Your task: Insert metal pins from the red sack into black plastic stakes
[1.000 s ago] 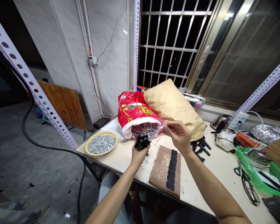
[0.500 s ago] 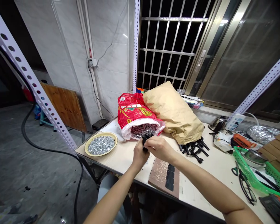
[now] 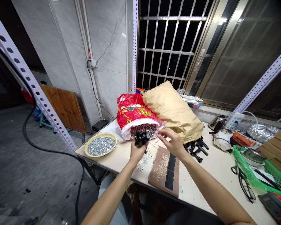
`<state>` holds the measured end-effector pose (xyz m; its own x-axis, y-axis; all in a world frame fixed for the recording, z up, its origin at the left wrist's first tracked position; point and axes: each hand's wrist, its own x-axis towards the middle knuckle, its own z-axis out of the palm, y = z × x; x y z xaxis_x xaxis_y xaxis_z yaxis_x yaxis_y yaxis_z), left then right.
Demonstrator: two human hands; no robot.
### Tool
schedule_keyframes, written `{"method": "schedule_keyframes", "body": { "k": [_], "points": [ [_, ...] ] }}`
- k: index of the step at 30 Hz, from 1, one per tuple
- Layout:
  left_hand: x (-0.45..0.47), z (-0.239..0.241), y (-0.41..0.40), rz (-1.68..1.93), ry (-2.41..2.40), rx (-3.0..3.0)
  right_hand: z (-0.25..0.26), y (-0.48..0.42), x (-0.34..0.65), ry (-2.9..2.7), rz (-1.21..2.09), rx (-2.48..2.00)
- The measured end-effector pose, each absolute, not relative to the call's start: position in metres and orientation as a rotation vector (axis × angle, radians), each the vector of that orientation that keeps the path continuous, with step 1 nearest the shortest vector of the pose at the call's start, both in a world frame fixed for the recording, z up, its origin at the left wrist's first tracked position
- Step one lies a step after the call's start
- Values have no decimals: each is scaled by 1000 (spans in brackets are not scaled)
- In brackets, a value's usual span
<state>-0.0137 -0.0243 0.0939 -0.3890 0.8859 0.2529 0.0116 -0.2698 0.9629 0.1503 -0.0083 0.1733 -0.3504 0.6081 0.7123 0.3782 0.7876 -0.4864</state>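
Observation:
My left hand [image 3: 137, 153] is wrapped around a cluster of black plastic parts [image 3: 141, 139], just in front of the red bag's mouth. At the right side of that mouth, my right hand [image 3: 174, 143] reaches with thumb and fingers slightly apart; no held thing shows clearly. The red plastic bag [image 3: 133, 107] lies on its side with a white lining. Many thin metal pins or screws [image 3: 150, 127] fill its opening. A brown board [image 3: 154, 178] below the hands carries a row of black square pieces [image 3: 170, 176] and scattered pale bits.
A yellow dish [image 3: 85, 149] of small silvery pieces stands at the table's left edge. Behind lies a large tan sack [image 3: 170, 106], with black plastic parts [image 3: 199, 148] beside it. Right are scissors [image 3: 234, 168], glasses [image 3: 247, 187] and a green basket [image 3: 250, 179].
My right hand has left the black parts and moved right, to the edge of the bag's mouth. My left hand still holds the parts, now turned more into view and slightly further left.

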Motion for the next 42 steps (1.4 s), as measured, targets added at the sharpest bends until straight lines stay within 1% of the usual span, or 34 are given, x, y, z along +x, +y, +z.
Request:
{"method": "schedule_keyframes", "body": {
  "k": [4,7,11,17,23,31,34,37,39,42],
  "points": [
    [-5,97,-26,1749,1233,1125,160,-11,156,-1936,422,-776],
    [1,103,-28,1750,1169,1122,151,-17,159,-1906,448,-725],
    [10,106,-28,1741,1141,1100,145,-27,161,-1868,369,-647],
    [31,98,-33,1688,1077,1126,151,-29,164,-1938,200,-520],
    [38,103,-35,1673,1053,1080,157,-29,183,-1789,282,-757],
    [53,100,-32,1683,1070,1043,140,-35,192,-1809,195,-780],
    [62,101,-35,1616,1023,1149,142,-33,192,-1848,199,-698],
    [68,104,-38,1584,1099,1256,150,-34,197,-1791,146,-680],
    [70,106,-40,1581,1191,1355,156,-38,202,-1787,70,-694],
    [74,110,-41,1565,1229,1593,161,-46,206,-1995,-92,-621]
  ]
}}
